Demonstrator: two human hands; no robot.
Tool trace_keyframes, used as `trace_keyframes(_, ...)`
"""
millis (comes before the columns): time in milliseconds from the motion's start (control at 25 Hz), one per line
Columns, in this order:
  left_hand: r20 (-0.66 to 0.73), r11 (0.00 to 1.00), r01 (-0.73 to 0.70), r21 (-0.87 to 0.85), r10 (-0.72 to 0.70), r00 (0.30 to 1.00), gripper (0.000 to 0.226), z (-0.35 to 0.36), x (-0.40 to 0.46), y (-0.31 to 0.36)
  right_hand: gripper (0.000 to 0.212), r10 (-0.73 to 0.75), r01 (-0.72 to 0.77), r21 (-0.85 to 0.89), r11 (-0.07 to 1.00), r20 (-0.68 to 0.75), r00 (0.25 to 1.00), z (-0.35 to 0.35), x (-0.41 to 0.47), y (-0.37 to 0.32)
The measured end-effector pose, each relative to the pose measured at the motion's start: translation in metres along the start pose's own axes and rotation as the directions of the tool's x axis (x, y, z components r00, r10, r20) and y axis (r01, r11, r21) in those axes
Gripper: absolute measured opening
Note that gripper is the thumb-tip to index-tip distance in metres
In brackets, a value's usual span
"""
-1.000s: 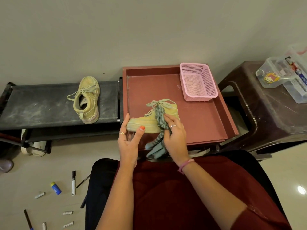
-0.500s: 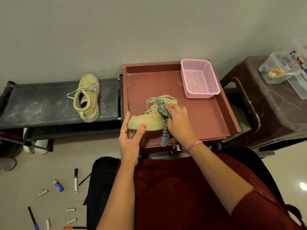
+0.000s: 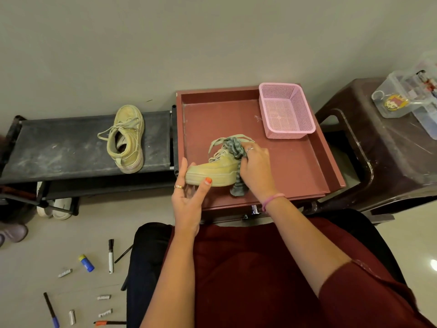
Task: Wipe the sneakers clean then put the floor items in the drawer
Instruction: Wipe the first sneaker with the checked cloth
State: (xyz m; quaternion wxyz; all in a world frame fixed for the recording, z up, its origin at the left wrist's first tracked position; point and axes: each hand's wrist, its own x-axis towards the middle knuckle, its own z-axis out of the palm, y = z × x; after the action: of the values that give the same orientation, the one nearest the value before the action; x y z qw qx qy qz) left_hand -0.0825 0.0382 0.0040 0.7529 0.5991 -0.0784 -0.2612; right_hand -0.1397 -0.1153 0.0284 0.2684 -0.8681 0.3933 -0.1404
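1. Your left hand grips the toe end of a yellow sneaker, thumb curled over the near side of the sole and fingers behind it.
2. That sneaker sits over the front left part of the open red drawer, toe pointing left, laces loose on top.
3. Your right hand clutches a grey striped cloth and presses it against the sneaker's heel side; one end of the cloth hangs down to the drawer floor.
4. A pink mesh basket stands in the drawer's far right corner, well apart from the sneaker.
5. The second sneaker lies on the dusty black shoe rack to the left of the drawer.
6. On the floor at lower left lie a white marker, a blue glue stick, a blue-tipped pen, an orange-tipped pen and several small white pieces, possibly chalk, though they are too small to tell.
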Motion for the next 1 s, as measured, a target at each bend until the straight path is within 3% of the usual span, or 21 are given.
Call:
trace_keyframes(80, 0.012, 1.0, -0.002, 0.008, 0.002, 1.0, 0.071, -0.004, -0.004, -0.001, 0.033, 0.037, -0.036, 0.031, 0.999, -0.014, 0.999, 0.003, -0.012, -0.006)
trace_keyframes(240, 0.046, 1.0, -0.002, 0.015, 0.001, 0.999, 0.078, -0.006, -0.005, 0.0, 0.044, -0.149, 0.156, 0.145, 0.977, -0.061, 0.987, 0.005, -0.075, -0.023)
trace_keyframes(360, 0.044, 0.999, -0.007, 0.036, 0.005, 0.999, 0.079, 0.003, -0.001, -0.001, 0.042, -0.261, 0.263, 0.017, 0.965, -0.08, 0.962, 0.003, -0.047, -0.01)
trace_keyframes(480, 0.055, 0.999, -0.01, 0.036, 0.008, 0.998, 0.079, 0.002, -0.004, -0.002, 0.04, -0.174, 0.172, -0.05, 0.984, -0.023, 0.985, 0.002, -0.017, -0.007)
trace_keyframes(600, 0.038, 1.0, 0.004, 0.027, -0.005, 0.999, 0.079, -0.006, -0.004, -0.003, 0.043, -0.167, 0.166, 0.031, 0.986, 0.025, 0.986, 0.007, -0.035, -0.02)
trace_keyframes(840, 0.037, 1.0, 0.003, -0.008, -0.003, 0.999, 0.075, -0.005, 0.0, -0.005, 0.046, -0.282, 0.292, 0.079, 0.953, -0.121, 0.952, 0.025, -0.081, -0.03)
trace_keyframes(920, 0.015, 1.0, 0.002, -0.004, -0.002, 1.0, 0.076, -0.004, -0.003, -0.007, 0.048, -0.254, 0.265, 0.069, 0.962, -0.136, 0.958, 0.03, -0.078, -0.019)
trace_keyframes(1000, -0.015, 1.0, 0.015, -0.021, -0.015, 1.0, 0.077, -0.002, -0.004, -0.006, 0.053, -0.135, 0.151, 0.111, 0.982, -0.136, 0.982, 0.031, -0.066, 0.002)
